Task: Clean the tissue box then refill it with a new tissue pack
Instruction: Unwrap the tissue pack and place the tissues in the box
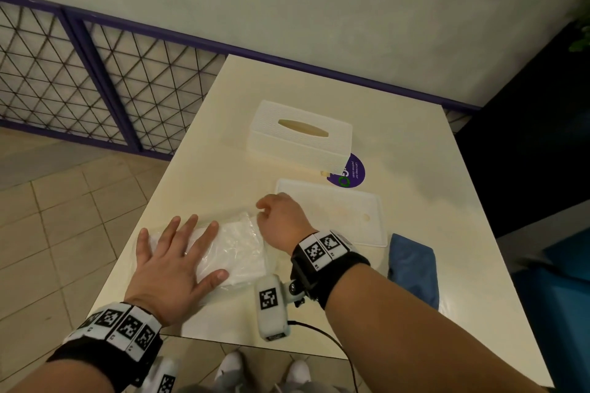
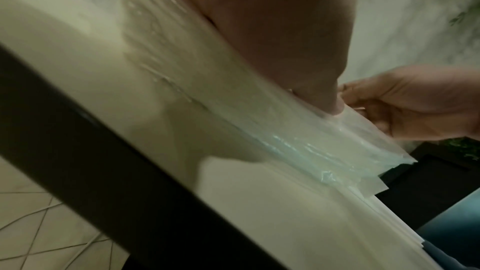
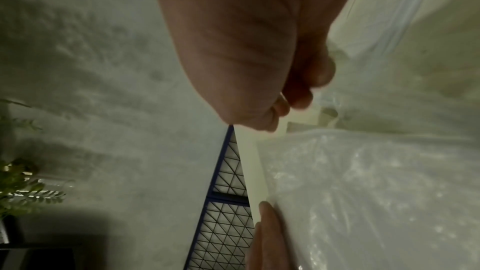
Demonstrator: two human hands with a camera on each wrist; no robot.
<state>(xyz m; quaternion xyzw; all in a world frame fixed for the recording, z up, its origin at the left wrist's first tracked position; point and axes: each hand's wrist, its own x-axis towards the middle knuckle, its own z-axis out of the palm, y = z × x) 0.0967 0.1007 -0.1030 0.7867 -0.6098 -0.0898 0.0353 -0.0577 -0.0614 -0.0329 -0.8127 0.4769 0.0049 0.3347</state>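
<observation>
A tissue pack (image 1: 236, 252) in clear plastic wrap lies near the table's front left corner. My left hand (image 1: 172, 262) presses flat on it with fingers spread. My right hand (image 1: 281, 217) has its fingers curled and pinches the wrap's far right edge (image 2: 363, 128); the right wrist view shows the pinching fingers (image 3: 283, 108) above the crinkled wrap (image 3: 363, 192). The white woven tissue box cover (image 1: 300, 137) sits upside-open on the table's middle, slot up. Its flat white base plate (image 1: 332, 210) lies just behind my right hand.
A folded blue cloth (image 1: 412, 268) lies at the table's right front. A purple round sticker (image 1: 348, 174) shows beside the box cover. The cream table (image 1: 415, 153) borders a purple mesh railing (image 1: 95, 86) at left and a wall behind.
</observation>
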